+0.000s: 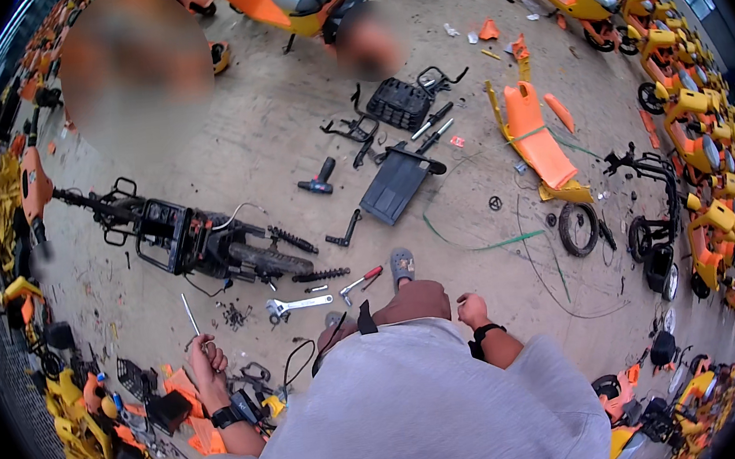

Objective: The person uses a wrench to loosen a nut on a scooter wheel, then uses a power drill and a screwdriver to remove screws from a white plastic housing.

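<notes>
- Concrete floor (270, 133), strewn with scooter parts (544, 137).
- At left grip (209, 358): clamped on rod (190, 314), left of wrench (307, 303).
- At right grip (473, 310): near shorts (410, 303), loosely curled; cannot tell whether fully closed.

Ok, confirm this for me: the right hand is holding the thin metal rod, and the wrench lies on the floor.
Wrong hand: the head view shows the left hand holding the thin metal rod. The wrench does lie on the floor.
</notes>
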{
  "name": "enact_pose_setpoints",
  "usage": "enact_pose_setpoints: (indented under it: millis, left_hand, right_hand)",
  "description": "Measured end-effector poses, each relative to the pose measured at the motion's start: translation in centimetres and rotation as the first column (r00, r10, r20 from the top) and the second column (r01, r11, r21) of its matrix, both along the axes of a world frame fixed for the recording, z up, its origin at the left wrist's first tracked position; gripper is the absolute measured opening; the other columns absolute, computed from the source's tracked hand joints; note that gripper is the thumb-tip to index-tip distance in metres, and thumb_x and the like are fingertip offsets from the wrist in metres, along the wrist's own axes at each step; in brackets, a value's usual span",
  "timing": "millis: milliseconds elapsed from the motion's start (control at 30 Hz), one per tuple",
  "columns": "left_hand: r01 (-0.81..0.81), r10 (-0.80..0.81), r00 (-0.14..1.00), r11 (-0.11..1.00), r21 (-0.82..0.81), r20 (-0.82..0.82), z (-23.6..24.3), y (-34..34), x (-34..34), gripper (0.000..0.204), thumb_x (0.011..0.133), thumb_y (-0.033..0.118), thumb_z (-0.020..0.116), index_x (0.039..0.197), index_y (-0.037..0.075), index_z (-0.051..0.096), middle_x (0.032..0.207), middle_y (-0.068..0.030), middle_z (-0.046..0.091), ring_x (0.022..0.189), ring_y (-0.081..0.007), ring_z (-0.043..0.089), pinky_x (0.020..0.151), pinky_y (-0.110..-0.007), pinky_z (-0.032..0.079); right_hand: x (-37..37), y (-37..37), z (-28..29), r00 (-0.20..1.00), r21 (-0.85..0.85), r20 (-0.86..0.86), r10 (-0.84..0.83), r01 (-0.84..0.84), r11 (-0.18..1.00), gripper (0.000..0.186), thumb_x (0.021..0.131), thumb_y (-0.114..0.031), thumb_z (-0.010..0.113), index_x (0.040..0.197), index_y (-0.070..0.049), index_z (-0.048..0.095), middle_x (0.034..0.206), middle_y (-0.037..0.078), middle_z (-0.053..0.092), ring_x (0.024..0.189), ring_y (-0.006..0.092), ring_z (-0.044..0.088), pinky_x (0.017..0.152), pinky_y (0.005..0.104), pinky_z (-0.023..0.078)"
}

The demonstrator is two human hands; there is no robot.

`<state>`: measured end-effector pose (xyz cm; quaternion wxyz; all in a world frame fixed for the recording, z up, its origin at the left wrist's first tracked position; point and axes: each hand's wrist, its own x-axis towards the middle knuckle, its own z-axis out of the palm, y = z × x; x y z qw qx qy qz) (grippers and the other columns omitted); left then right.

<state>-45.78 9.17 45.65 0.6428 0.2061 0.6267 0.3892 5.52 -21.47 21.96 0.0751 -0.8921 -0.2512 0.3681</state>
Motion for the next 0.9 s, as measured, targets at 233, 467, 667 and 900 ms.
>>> enact_pose_setpoints:
  millis: [233,467,667,900]
  left_hand:
    - [-0.717,0.707,0.681,0.697,0.026,-0.192,-2.6,-12.3,-7.8,0.039,0.094,0.036,0.045,0.063,0.015,0.036,0.044,0.004,0.019,0.033,-0.0094,0.018,0.031,-0.025,0.017]
    - [-0.997,0.995,0.077,0.078,-0.014,0.063,-7.0,-23.4,-10.0,0.037,0.093,0.022,0.043,0.059,0.013,0.029,0.047,0.0022,0.019,0.043,-0.0121,0.025,0.042,-0.026,0.023]
    - [-0.977,0.978,0.206,0.204,-0.056,-0.043,-15.9,-24.3,-12.5,0.044,0.095,0.023,0.041,0.055,0.014,0.027,0.046,0.0018,0.019,0.038,-0.0111,0.018,0.035,-0.024,0.019]
    - [-0.967,0.955,0.199,0.155,-0.203,-0.22,-26.6,-24.5,-11.2,0.044,0.095,0.023,0.041,0.054,0.014,0.027,0.046,0.0019,0.019,0.038,-0.0109,0.018,0.035,-0.024,0.018]
  right_hand:
    - [4.0,12.6,-3.9,0.963,0.136,-0.266,0.042,-0.006,0.991,0.025,0.082,-0.006,0.053,0.105,-0.001,0.063,0.087,0.015,0.065,0.067,0.0202,0.066,0.054,0.0315,0.053]
    - [-4.1,25.7,-14.1,0.721,-0.192,-0.62,-0.31,0.244,0.951,0.027,0.082,-0.015,0.054,0.103,-0.001,0.064,0.084,0.013,0.065,0.073,0.0195,0.065,0.063,0.0315,0.053]
    - [-12.0,27.7,-38.5,0.893,-0.185,-0.353,0.279,-0.359,0.915,0.035,0.08,-0.025,0.056,0.109,-0.006,0.062,0.096,0.023,0.064,0.097,0.0373,0.059,0.087,0.0412,0.047]
    - [-15.9,24.9,-53.8,0.393,-0.31,0.086,0.915,-0.862,0.4,0.019,0.084,-0.019,0.05,0.098,-0.01,0.06,0.102,0.006,0.056,0.103,0.023,0.052,0.084,0.0391,0.042]
